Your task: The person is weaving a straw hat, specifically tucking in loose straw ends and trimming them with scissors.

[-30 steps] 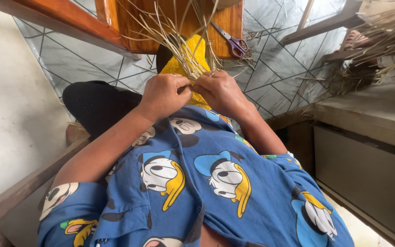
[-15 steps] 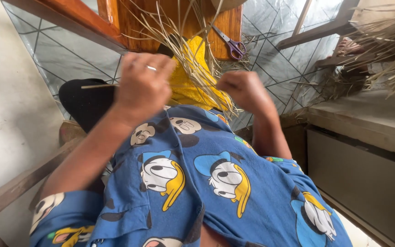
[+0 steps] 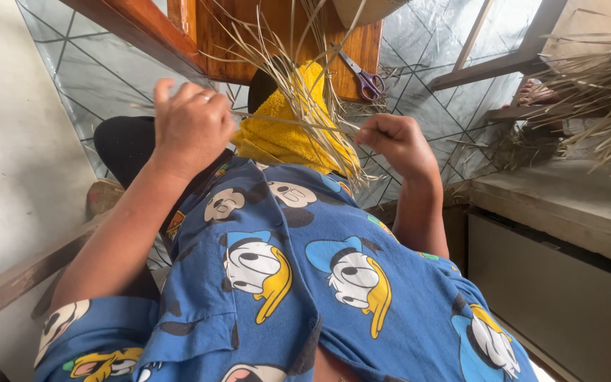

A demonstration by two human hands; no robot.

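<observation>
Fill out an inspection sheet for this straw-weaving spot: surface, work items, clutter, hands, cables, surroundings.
Surface: wooden bench, reddish-brown, above the lap.
Work items: bundle of dry straw strands fanned over a yellow cloth; one strand stretched between both hands.
Clutter: purple-handled scissors on the bench; loose straw pile at right.
Hands: left hand raised, pinching the strand's end, ring on one finger; right hand closed on the other end.
Cables: nothing seen.
Surroundings: grey tiled floor, concrete ledge, someone's foot beyond it.

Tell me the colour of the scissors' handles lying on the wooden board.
Purple handles on the scissors, seen in the head view.
</observation>
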